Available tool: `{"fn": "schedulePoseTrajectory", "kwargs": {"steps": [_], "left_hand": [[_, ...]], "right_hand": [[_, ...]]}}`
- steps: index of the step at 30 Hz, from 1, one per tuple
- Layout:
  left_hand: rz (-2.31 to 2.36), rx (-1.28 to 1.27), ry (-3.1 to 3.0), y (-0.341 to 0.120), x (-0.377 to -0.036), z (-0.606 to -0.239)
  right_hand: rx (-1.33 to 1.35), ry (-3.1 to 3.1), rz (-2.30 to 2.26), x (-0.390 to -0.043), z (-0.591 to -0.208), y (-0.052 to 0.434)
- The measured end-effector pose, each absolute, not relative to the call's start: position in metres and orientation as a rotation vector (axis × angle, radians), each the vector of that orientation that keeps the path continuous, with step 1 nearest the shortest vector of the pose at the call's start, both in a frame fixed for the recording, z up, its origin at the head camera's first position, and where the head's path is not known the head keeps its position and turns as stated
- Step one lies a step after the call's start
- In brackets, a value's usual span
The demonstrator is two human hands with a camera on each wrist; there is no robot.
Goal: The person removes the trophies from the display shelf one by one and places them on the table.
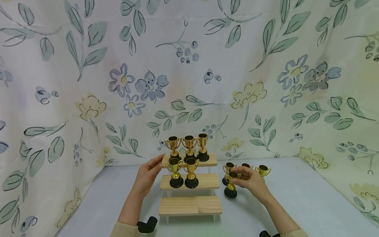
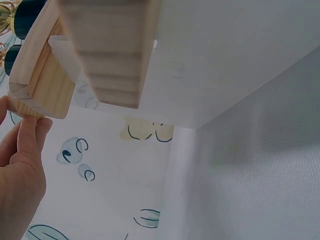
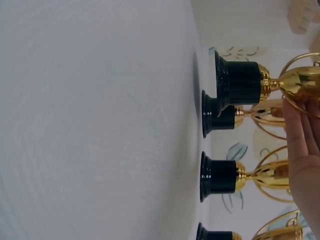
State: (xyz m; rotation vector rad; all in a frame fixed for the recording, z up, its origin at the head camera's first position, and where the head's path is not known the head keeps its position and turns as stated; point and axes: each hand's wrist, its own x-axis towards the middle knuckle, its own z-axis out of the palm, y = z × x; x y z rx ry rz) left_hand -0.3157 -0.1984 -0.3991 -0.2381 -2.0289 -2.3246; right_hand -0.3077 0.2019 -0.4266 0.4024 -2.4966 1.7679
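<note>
While the left hand (image 1: 147, 178) rests with relaxed fingers against the left end of the wooden step stand (image 1: 189, 205), I see the right hand (image 1: 251, 179) pinching the front trophy (image 1: 231, 185), which stands on the grey table (image 1: 311, 204) just right of the stand. Top step: three gold trophies (image 1: 189, 147). Middle step: two trophies (image 1: 183, 172). Bottom step bare. Three more loose trophies (image 1: 263, 171) crowd behind the right hand, partly hidden by it. Floral cloth (image 1: 88, 82) backs everything.
</note>
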Motion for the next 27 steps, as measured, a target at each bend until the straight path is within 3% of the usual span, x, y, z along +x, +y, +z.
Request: {"fn": "schedulePoseTrajectory", "kwargs": {"steps": [27], "left_hand": [[-2.314,-0.269,-2.039,-0.1998,-0.316,-0.4007]], "right_hand": [[0.378,-2.557,1.77,-0.3091,-0.4329,0.2031]]}}
